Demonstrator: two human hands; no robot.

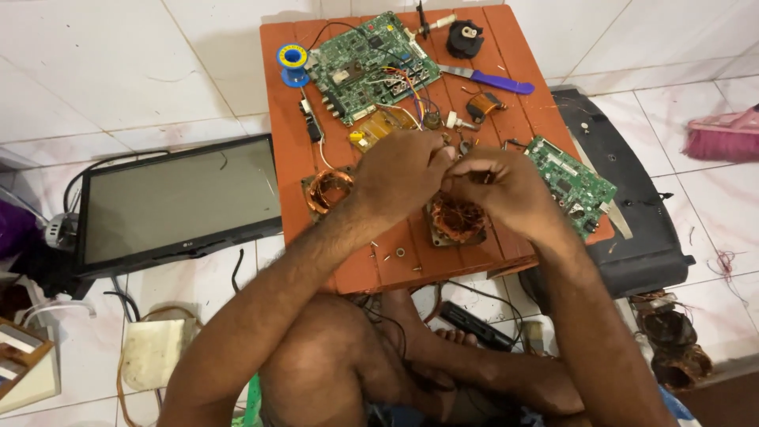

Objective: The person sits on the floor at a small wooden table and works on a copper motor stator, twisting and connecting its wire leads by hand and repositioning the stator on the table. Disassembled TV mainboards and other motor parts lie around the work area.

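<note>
Over the orange slatted tabletop (506, 47), the left hand (399, 170) and right hand (498, 186) are brought together, fingertips pinched on something too small to be made out. Just beneath them a copper-wound square motor stator (457, 220) is seen; a second copper coil (326, 190) lies left.

Green circuit board (371, 65); seemingly coppery coil (457, 218)
</note>
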